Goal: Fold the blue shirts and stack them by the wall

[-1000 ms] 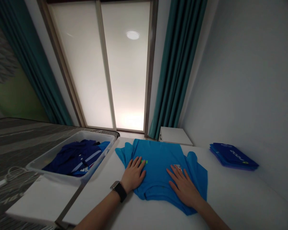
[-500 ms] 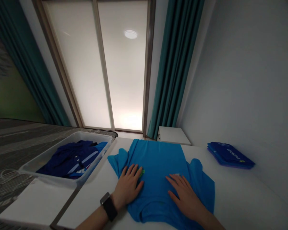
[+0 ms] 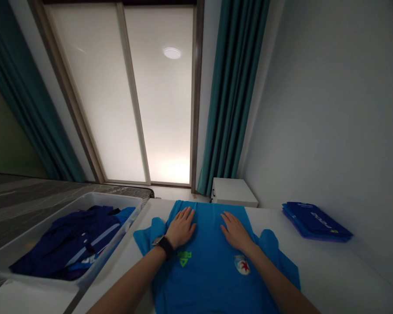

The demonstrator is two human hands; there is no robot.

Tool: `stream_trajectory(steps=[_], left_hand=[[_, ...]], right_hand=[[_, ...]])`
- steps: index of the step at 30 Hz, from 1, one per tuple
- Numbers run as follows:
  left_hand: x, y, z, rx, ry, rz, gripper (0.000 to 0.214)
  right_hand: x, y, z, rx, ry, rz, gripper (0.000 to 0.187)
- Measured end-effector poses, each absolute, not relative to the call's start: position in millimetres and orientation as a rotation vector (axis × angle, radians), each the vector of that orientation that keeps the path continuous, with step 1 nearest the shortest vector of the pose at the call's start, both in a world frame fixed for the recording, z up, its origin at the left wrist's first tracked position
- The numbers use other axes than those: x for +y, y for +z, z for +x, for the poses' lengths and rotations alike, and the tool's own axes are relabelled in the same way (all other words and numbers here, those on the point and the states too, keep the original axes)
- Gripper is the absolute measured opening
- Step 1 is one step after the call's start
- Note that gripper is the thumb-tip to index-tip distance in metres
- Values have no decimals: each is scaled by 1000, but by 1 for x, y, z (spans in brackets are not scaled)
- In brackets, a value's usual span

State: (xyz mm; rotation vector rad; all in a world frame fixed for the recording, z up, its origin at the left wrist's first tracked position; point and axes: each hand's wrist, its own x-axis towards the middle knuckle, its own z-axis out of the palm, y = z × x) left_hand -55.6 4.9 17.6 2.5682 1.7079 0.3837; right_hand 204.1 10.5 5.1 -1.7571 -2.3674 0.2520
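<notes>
A bright blue T-shirt (image 3: 209, 270) lies spread on the white table in front of me, its sleeves out to both sides. On its chest are a green logo at the left and a round badge with a red star at the right. My left hand (image 3: 181, 226), with a dark watch on the wrist, rests flat on the shirt's upper left part, fingers stretched. My right hand (image 3: 236, 232) lies flat on the upper right part, fingers slightly spread. Neither hand grips the cloth. The shirt's near end runs out of the picture.
At the left stands a clear plastic bin (image 3: 118, 198) holding crumpled dark blue clothes (image 3: 81, 240). A stack of folded blue garments (image 3: 317, 221) sits on the table (image 3: 340, 270) by the right wall. Beyond the table are a white cabinet (image 3: 234, 192) and a teal curtain (image 3: 231, 109).
Both hands have slid forward over the shirt toward its far edge, uncovering the green logo and the badge. The view has shifted slightly.
</notes>
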Motion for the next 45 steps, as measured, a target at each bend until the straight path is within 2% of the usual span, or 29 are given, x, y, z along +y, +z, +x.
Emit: stream_trajectory(steps=[12, 18, 25, 34, 45], left_hand=[[89, 36, -110, 2180, 370, 2108, 26], [108, 27, -103, 2236, 337, 1995, 34], [122, 21, -105, 2237, 349, 1893, 29], [118, 21, -104, 2213, 331, 1930, 33], [130, 13, -114, 2205, 363, 1828, 22]], right_hand=[[30, -19, 203, -2315, 164, -1797, 61], [32, -25, 204, -2301, 155, -1765, 61], [30, -23, 203, -2296, 153, -1763, 61], [28, -18, 203, -2311, 166, -1781, 61], [25, -8, 200, -2327, 196, -1820, 58]])
